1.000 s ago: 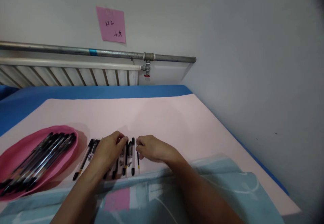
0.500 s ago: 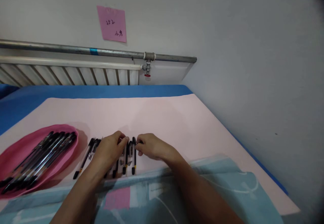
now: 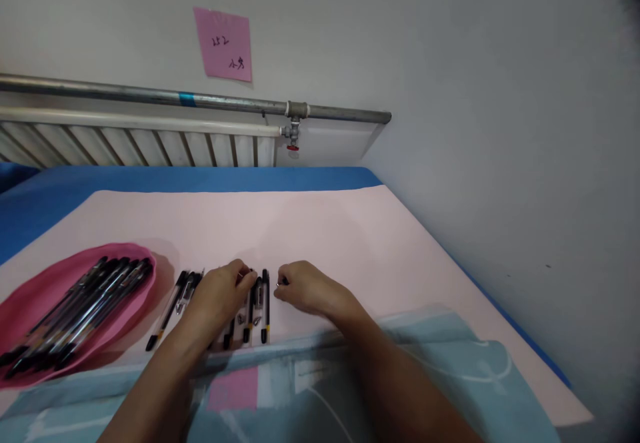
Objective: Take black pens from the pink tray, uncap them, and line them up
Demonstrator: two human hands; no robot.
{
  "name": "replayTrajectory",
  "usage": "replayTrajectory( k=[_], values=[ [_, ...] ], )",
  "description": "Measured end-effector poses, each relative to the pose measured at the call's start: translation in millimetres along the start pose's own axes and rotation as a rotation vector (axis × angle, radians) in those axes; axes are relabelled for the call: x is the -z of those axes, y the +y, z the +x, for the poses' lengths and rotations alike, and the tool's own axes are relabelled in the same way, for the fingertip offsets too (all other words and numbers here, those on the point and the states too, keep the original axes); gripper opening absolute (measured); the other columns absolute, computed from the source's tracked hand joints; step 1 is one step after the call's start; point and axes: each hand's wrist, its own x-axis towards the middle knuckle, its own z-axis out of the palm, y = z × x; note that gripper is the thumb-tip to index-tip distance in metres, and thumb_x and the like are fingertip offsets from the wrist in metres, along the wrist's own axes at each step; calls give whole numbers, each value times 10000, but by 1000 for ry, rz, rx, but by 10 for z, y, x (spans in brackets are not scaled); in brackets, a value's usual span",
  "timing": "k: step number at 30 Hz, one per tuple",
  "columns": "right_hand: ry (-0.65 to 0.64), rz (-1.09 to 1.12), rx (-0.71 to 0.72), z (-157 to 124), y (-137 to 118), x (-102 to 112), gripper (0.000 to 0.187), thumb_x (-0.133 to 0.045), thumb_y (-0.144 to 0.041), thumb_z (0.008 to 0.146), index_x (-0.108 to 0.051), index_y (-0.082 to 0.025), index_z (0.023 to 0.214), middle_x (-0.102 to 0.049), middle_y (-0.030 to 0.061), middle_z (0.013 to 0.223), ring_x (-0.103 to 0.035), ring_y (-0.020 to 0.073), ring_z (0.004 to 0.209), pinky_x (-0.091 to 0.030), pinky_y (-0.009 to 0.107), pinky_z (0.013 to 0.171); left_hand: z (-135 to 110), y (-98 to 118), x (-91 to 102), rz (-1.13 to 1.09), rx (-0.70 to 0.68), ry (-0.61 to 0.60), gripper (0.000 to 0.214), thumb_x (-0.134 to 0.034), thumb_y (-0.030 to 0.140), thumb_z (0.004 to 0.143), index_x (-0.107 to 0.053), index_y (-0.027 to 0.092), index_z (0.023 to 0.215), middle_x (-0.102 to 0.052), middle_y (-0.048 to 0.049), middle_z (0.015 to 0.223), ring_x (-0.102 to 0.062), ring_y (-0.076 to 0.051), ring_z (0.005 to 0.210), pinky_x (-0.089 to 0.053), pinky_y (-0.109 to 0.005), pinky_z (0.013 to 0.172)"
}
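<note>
Walls (image 3: 515, 129), pale and greyish, stand behind and to the right of a blue tabletop (image 3: 210, 179), most of it covered by a pink sheet (image 3: 310, 223). Over the near edge spreads a blue-green cloth (image 3: 425, 363) with white lines and a pink patch. A white radiator (image 3: 145, 146) runs along the back wall, with a metal pipe (image 3: 340, 113) above it.

On the left sits a pink tray (image 3: 35, 306) holding a bundle of capped pens (image 3: 95, 309), all slanting the same way. Right of it, on the pink sheet, lies a row of loose pens (image 3: 265, 306) with clear barrels and black ends, partly hidden by the left hand (image 3: 225, 293). That hand is bent over the row, thumb and forefinger close together near the pens' far ends; I cannot tell whether its fingers grip anything. The right hand (image 3: 306, 287) hangs just beside the rightmost pen — apart from it — with its fingers curled in and clamped on a small piece.

A pink note (image 3: 226, 44) with handwriting is stuck to the back wall. Smaller are the red-handled valve (image 3: 293, 133) and blue tape (image 3: 187, 99) on the pipe. Among the pens lie silvery cone-shaped tips (image 3: 257, 321). The small piece (image 3: 283, 281) looks dark and shiny — too little shows to name it.
</note>
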Motion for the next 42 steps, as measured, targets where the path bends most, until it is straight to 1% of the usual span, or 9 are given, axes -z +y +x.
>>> replayTrajectory(
  k=[8,15,23,26,30,32,36,39,42],
  values=[
    [-211,-33,48,-52,-28,-11,169,-537,-290,677,-639,-159,711,-610,21,614,-503,115,512,-303,207,453,8,-19,-17,25,-12,-1,321,-376,372,807,-626,179,868,-695,-83,812,-611,-207,738,-377,-279,609],
    [-254,-51,107,-69,-69,-41,200,-526,-307,671,-654,-180,759,-628,18,678,-527,121,574,-334,196,478,-1,-10,-16,44,-17,-10,320,-360,358,812,-619,177,860,-693,-88,831,-604,-211,759,-367,-287,630],
    [-310,18,93,-121,-109,14,165,-615,-328,638,-630,-181,711,-600,-14,613,-520,112,531,-333,189,456,13,-26,-31,62,-28,-16,308,-363,362,819,-609,178,843,-695,-93,837,-607,-213,759,-367,-290,626],
    [-233,28,60,-92,-70,9,192,-577,-356,684,-627,-175,722,-611,2,635,-526,120,553,-332,199,470,22,-33,-37,71,-29,-27,307,-361,358,823,-609,177,836,-697,-96,832,-610,-217,764,-372,-293,633],
    [11,69,16,-14,-12,-25,213,-485,-318,765,-616,-162,829,-640,50,803,-544,131,661,-347,204,532,36,-53,-54,88,-41,-32,307,-363,377,822,-605,188,820,-695,-89,814,-613,-216,759,-368,-291,623],
    [96,77,-12,18,2,-38,222,-478,-272,773,-595,-152,919,-636,74,884,-547,138,707,-350,209,562,42,-65,-64,90,-48,-33,310,-363,383,822,-603,188,820,-695,-93,812,-614,-217,754,-368,-292,624],
    [141,36,7,34,5,-47,203,-488,-218,758,-587,-130,913,-629,88,870,-542,152,726,-347,220,587,43,-78,-72,85,-55,-32,314,-356,387,822,-598,186,824,-692,-98,813,-613,-213,747,-370,-290,627],
    [137,51,29,24,-3,-50,186,-505,-204,744,-595,-138,893,-627,77,862,-545,152,741,-348,215,596,37,-72,-65,94,-57,-34,315,-354,385,822,-598,185,818,-688,-98,801,-612,-216,744,-366,-291,620],
    [111,77,9,20,-12,-52,193,-516,-188,741,-595,-149,912,-628,67,862,-549,141,724,-347,209,595,31,-59,-57,102,-47,-37,305,-363,376,824,-602,185,822,-689,-93,796,-609,-210,738,-365,-288,620]
  ],
)
